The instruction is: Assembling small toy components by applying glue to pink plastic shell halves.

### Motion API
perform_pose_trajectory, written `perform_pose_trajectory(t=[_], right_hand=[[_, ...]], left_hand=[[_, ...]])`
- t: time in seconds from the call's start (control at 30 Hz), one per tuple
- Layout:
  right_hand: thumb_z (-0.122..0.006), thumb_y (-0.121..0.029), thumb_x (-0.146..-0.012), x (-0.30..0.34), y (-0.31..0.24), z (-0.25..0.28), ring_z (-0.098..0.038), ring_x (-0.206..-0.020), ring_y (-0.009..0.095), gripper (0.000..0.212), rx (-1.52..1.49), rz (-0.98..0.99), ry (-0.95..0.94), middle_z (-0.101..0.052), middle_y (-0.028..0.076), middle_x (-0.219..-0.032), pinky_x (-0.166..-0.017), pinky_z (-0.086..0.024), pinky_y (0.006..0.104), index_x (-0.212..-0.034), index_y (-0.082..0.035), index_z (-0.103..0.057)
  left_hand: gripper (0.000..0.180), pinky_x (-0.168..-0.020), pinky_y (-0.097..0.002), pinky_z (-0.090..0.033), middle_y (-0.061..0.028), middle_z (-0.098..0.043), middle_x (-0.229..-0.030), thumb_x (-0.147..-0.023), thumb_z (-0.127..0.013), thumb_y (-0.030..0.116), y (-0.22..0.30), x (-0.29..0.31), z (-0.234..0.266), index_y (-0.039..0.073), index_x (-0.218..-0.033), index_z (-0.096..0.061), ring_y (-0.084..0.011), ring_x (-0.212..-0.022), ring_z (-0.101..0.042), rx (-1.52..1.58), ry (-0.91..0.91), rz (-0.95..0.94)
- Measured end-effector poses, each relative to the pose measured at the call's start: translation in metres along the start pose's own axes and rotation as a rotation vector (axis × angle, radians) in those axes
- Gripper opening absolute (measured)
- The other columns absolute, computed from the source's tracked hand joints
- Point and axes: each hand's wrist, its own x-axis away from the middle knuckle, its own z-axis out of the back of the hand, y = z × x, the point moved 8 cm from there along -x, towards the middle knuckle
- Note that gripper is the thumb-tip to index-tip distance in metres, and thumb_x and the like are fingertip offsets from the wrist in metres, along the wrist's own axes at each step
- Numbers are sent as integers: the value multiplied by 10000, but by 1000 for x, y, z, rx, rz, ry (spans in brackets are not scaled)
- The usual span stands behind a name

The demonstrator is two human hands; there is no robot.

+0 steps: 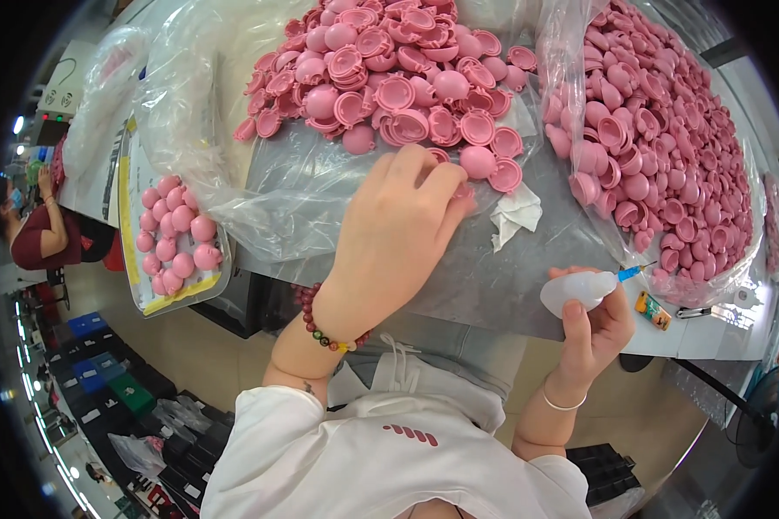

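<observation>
My left hand (400, 232) reaches to the front edge of a heap of pink plastic half-shells (381, 73). Its fingers are closed round a pink half-shell (464, 192), mostly hidden by the fingers. To the right and nearer my body, my right hand (599, 327) grips a translucent white squeeze bottle (571, 289). The bottle lies tilted, its blue needle tip (629, 273) pointing right and slightly up. A crumpled white tissue (517, 216) rests on the grey work surface (485, 277) between the two hands.
On the right a clear bag (610, 227) bulges with many more pink half-shells. A small yellow-green object (653, 310) lies near the table edge. At left, a clear tray (135, 268) holds several closed pink balls. Plastic sheeting (273, 212) covers part of the table. Another person (48, 229) sits far left.
</observation>
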Motion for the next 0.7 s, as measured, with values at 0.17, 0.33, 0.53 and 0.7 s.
perform_pose_trajectory(t=[0.17, 0.33, 0.53, 0.7], right_hand=[[-571, -148, -743, 0, -2, 2, -592, -790, 243, 316, -76, 39, 31, -556, 154, -887, -667, -460, 295, -945, 81, -494], [-556, -249, -746, 5, -18, 6, -535, -605, 232, 336, -285, 80, 96, -532, 159, -771, -566, -437, 280, -872, 48, -462], [-581, -238, -735, 22, -20, -19, -381, -537, 147, 381, -724, -76, -18, -488, 26, -665, -453, -281, 231, -1001, -38, -397], [-588, -202, -715, 10, -11, -7, -273, -680, 140, 386, -832, 50, 83, -365, 13, -782, -517, -240, 247, -1018, -8, -448]], left_hand=[[124, -661, -332, -430, -80, -543, -881, -662, -620, 55, -2, 3, 1, 31, -755, -541, -254, -737, -521, 30, 15, -3], [228, -588, -269, -444, -191, -554, -958, -705, -644, 68, 3, 29, 29, 2, -852, -482, -179, -682, -536, 744, 125, -59], [412, -613, -248, -422, -171, -529, -906, -631, -673, -23, 31, 49, -12, -23, -993, -477, -140, -731, -495, 1271, -206, 68], [388, -735, -307, -447, -233, -501, -1063, -719, -620, 28, 35, 71, -48, -37, -1068, -462, -204, -872, -526, 1877, -246, 586]])
